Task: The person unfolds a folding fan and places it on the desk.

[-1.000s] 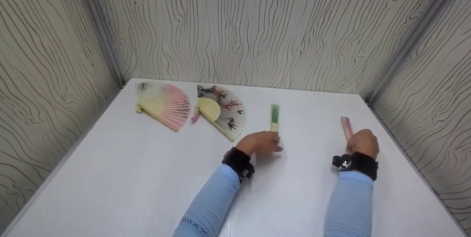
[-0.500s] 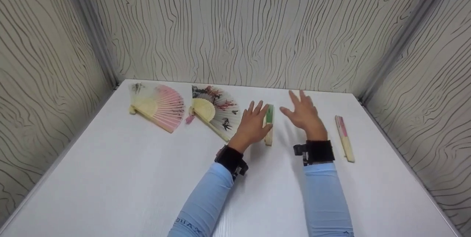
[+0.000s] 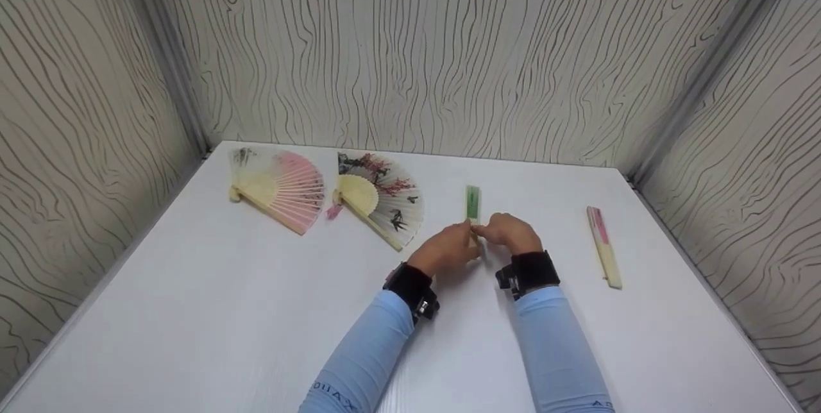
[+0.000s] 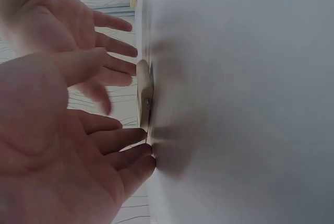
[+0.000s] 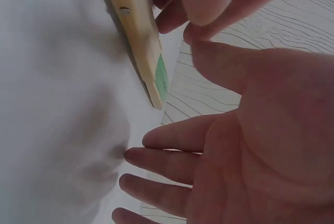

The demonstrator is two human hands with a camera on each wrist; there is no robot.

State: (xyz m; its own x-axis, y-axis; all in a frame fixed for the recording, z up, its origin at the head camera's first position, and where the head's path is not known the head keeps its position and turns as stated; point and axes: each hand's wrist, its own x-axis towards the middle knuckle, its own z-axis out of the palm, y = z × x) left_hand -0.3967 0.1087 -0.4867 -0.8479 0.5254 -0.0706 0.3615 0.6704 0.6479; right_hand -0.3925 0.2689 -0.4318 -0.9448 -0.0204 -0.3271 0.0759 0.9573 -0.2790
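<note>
R hand has swung left vs 0.5 s ago, now beside green fan; L hand, spread then, now reaches fingers down at the fan's near half. Other 3 fans unmoved.

Green fan: folded, flat on tbl, right of ctr, short of back edge. Pink fan, also folded, well apart to the right, near tbl's right edge. Open pair both left: floral fan btwn green fan & pink-white fan, which sits near back left corner. Wall rises just behind back edge.

Matl: tbl white, smooth; wall pale w/ dark wavy grain lines. Green fan = pale wood sticks, long & narrow, green leaf, round metal pivot at near end. Floral fan has pink tassel.

Pose: arms converge, wrists bent inward, palms roughly facing across fan per wrist cams. Both hands released, nothing gripped: R fingers straight, L slightly bent w/ tips down at tbl. Can't tell if L tips touch fan.
</note>
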